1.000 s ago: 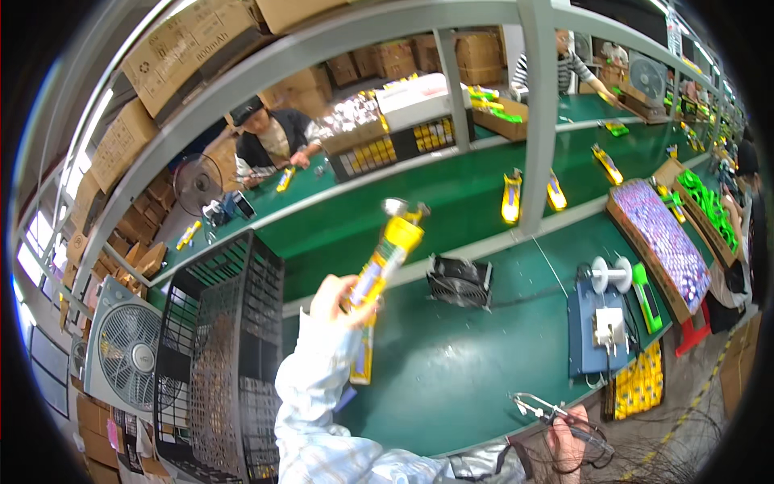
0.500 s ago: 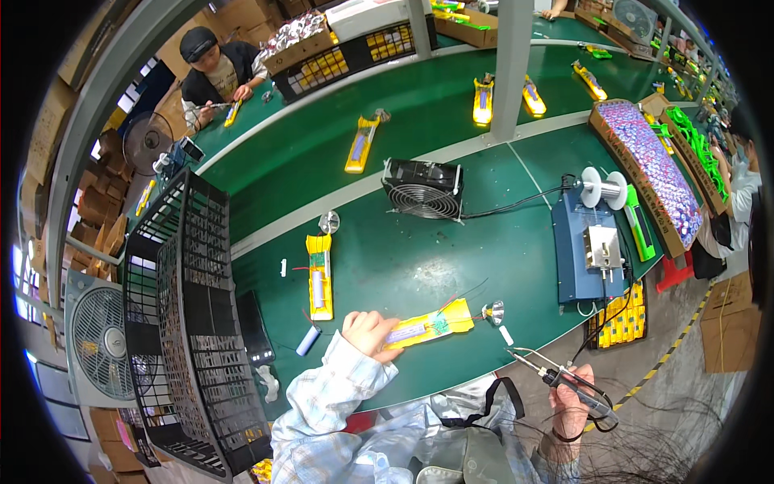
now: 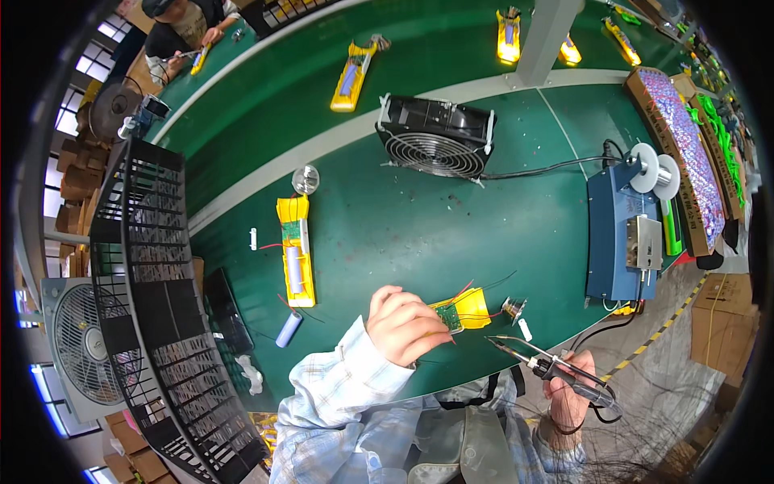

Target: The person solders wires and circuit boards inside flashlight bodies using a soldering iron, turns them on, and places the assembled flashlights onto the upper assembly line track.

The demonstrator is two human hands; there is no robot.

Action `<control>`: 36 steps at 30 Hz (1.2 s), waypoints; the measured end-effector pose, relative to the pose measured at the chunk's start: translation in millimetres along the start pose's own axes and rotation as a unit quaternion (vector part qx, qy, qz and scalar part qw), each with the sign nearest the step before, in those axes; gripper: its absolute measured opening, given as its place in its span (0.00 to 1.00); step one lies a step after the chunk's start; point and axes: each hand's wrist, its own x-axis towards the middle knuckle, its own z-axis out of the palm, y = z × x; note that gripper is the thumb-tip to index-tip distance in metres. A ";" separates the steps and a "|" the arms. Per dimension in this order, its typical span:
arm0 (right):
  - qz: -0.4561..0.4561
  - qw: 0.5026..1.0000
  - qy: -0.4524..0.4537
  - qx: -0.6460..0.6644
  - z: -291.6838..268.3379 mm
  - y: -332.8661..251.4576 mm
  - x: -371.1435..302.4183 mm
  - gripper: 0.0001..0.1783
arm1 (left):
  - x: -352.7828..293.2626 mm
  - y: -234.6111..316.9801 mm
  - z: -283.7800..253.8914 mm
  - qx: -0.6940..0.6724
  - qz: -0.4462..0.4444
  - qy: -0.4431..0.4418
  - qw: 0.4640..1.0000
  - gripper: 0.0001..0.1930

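Note:
My left hand (image 3: 405, 327) lies over a yellow flashlight housing (image 3: 477, 306), its fingers pinched together beside the green circuit board (image 3: 448, 316). A thin red bit shows at the fingertips, but what they grip is hard to make out. The hand hides the housing's left part. At the right end sits a silver reflector (image 3: 513, 307), with a small white piece (image 3: 526, 329) near it. My right hand (image 3: 569, 391) is closed around a soldering iron (image 3: 556, 373) fitted with a thin metal side tube. The iron's tip is just right of my left fingertips, apart from the board.
Another opened yellow flashlight (image 3: 300, 274) and a loose battery cell (image 3: 288, 330) lie on the left. A black fan (image 3: 435, 137) stands behind, a blue soldering unit (image 3: 613, 234) with a solder spool (image 3: 645, 169) on the right. A black crate (image 3: 153, 306) borders the left.
My left hand has moved right, from the housing's left end to beside the circuit board. The soldering iron's tip has come left, nearer the housing. The view has shifted.

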 end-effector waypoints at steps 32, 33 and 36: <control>-0.079 0.995 -0.023 -0.051 26.1 32.0 30.0 0.12 | -2.7 -6.8 14.0 0.000 -0.096 0.040 0.995 0.11; -0.078 0.995 -0.023 -0.052 28.4 32.1 30.4 0.12 | -2.7 -7.0 14.0 -0.003 -0.097 0.040 0.995 0.11; -0.062 0.998 -0.015 -0.021 32.2 31.9 32.8 0.13 | -3.3 -7.1 14.1 -0.006 -0.099 0.042 0.994 0.11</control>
